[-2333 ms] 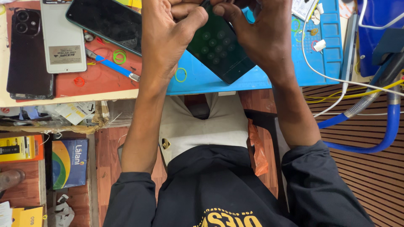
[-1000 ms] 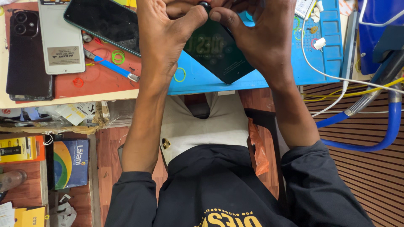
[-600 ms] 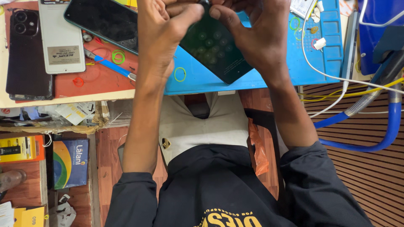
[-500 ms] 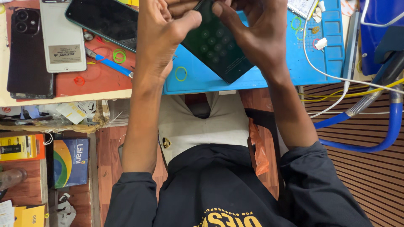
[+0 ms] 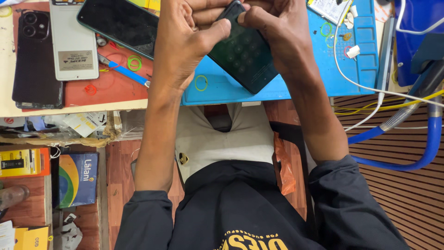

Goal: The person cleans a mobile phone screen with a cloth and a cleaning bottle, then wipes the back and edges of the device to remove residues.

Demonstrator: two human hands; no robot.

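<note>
Both my hands hold a dark phone [image 5: 244, 53] tilted above the blue work mat [image 5: 323, 69]. My left hand [image 5: 185, 44] grips its left edge with the thumb pressed on the screen side. My right hand [image 5: 275, 34] clasps the top right corner, thumb on the glass near the upper end. The phone's upper end is hidden behind my fingers. Faint round marks show on its dark face.
On the red mat [image 5: 106, 88] to the left lie a black phone [image 5: 115, 23], a white phone back [image 5: 74, 39], a black phone with cameras [image 5: 34, 60], a blue-handled tool [image 5: 125, 74] and small rubber rings. White cable [image 5: 351, 78] and blue hose [image 5: 416, 157] run at right.
The phone has stayed in both hands, tilting slightly; my thumbs have shifted along its top edge. Nothing else on the bench has moved.
</note>
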